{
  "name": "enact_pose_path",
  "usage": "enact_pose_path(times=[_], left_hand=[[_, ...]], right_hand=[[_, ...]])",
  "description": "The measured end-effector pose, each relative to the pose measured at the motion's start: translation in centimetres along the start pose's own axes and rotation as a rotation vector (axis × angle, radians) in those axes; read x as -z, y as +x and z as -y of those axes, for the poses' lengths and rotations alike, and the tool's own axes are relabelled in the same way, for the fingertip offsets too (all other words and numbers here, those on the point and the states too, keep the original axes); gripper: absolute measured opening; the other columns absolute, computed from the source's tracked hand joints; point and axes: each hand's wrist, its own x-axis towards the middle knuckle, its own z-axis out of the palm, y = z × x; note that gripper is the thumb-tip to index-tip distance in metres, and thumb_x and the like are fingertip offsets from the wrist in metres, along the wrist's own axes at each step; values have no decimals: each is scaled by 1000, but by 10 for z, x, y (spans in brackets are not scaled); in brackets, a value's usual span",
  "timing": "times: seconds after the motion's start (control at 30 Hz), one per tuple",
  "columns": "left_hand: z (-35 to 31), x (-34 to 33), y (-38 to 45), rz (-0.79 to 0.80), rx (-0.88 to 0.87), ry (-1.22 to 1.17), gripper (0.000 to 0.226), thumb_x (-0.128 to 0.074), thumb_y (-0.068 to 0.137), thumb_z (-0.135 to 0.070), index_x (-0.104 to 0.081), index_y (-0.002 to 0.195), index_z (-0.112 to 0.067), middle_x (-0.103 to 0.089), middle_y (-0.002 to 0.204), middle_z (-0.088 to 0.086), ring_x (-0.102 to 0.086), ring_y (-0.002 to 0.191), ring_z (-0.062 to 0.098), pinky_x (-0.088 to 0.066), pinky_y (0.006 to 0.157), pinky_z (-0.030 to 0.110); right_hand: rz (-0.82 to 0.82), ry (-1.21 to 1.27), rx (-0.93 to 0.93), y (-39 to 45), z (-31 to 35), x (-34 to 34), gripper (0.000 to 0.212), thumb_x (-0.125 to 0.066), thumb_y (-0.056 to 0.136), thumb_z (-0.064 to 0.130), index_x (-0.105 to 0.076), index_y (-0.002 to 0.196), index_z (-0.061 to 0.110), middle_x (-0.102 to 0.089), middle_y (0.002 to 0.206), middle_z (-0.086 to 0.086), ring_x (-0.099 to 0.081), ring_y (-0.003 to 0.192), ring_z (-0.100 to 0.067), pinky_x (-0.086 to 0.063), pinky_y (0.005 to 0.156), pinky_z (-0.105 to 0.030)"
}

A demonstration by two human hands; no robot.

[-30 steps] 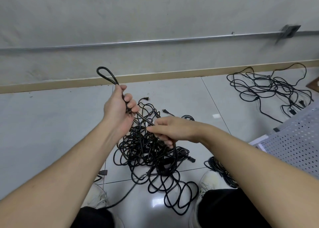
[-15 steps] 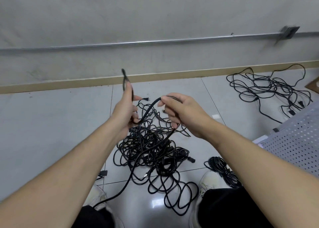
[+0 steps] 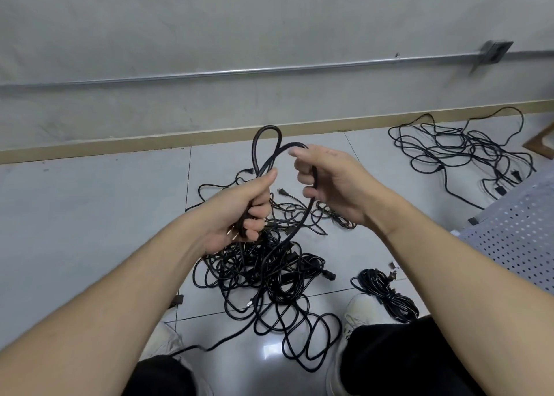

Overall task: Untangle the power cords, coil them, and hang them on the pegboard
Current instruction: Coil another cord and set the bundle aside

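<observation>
1. At the far left, a grey tiled floor [image 3: 75, 215] is seen, bounded at the back by a tan skirting strip [image 3: 120, 145] beneath a grey wall [image 3: 209, 35], along which a metal conduit [image 3: 239, 72] is run.
2. A black power cord [image 3: 266, 143] is gripped by the left hand [image 3: 239, 212], whose fingers are curled tightly round several strands; a narrow loop is held standing upright above the thumb.
3. Below and between the hands, a large tangled pile of cords [image 3: 269, 272] is spread on the floor, with loops trailing towards the person's white shoes [image 3: 356, 308] and dark trouser legs.
4. The same cord is arched from the loop across to the right hand [image 3: 332, 182], where it is enclosed by curled fingers and a thumb; from there it is let down into the pile. The two hands are held close together, above the floor, without touching.
5. Just right of the pile, beside the right shoe, a small coiled bundle [image 3: 386, 293] is laid on the tiles.
6. Farther right and nearer the wall, a second loose tangle [image 3: 458, 152] is spread, well apart from the main pile.
7. At the right edge, a white perforated pegboard [image 3: 515, 239] is seen lying low; no cord is hung on it.
</observation>
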Motion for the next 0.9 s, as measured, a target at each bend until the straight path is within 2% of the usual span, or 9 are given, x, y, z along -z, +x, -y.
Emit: enact_pose_path(times=[0.13,0.2,0.3,0.4,0.5,0.6,0.73,0.83,0.9], left_hand=[[1,0,-4,-21,-28,148,54,-51,96,-65,-30,63,-28,-24,65,-3,-25,49,13,-33,51,26],[1,-6,-6,32,-41,186,54,-47,98,-64,-30,63,-27,-25,63,-3,-26,48,13,-32,48,25],[-2,-13,-8,114,-47,196,54,-43,100,-62,-28,63,-26,-25,63,-3,-24,49,13,-28,48,24],[-2,-12,-8,191,-24,190,54,-44,97,-65,-26,66,-25,-24,64,-3,-23,50,12,-27,47,23],[1,-5,-11,262,-15,144,51,-49,95,-59,-29,63,-24,-26,65,-2,-22,50,11,-27,47,21],[4,1,-12,318,-72,49,45,-58,99,-44,-42,62,-24,-30,67,-2,-22,51,9,-29,46,20],[6,-6,-9,270,-129,-25,45,-58,98,-47,-39,65,-22,-35,68,-1,-25,51,10,-28,45,20],[9,-10,-3,162,-154,-76,43,-56,93,-49,-37,66,-20,-49,72,3,-36,55,13,-33,45,21],[12,-11,1,88,-164,-94,43,-59,90,-49,-40,64,-20,-58,82,5,-44,59,14,-39,49,23]], right_hand=[[-141,-215,115,-4,-1,1,15,-67,96,20,-71,83,16,-52,62,9,-45,56,-10,-40,47,-21],[-225,-208,204,-1,-3,-3,19,-67,96,23,-74,78,23,-67,81,14,-61,79,-9,-57,67,-29],[-294,-188,224,2,-6,-13,20,-67,97,29,-72,78,28,-66,104,24,-64,103,-3,-54,97,-39],[-251,-59,219,-1,-7,-25,13,-62,101,24,-55,94,17,-68,80,5,-72,82,-15,-58,91,-49],[-289,-92,213,2,-7,-27,20,-63,101,22,-44,104,20,-50,50,4,-62,51,-15,-54,82,-63],[-331,-82,61,8,-8,-22,22,-65,100,30,-49,105,16,-45,50,4,-53,45,-12,-51,69,-45],[-348,-8,-104,8,-7,-21,33,-65,98,39,-52,80,15,-51,64,0,-55,53,-11,-54,55,-25],[-385,101,-90,11,-6,-20,25,-65,98,41,-58,92,18,-56,84,2,-55,72,-9,-53,66,-27],[-403,86,-61,13,-7,-19,24,-64,98,43,-62,103,20,-65,106,4,-63,96,-8,-58,86,-35]])
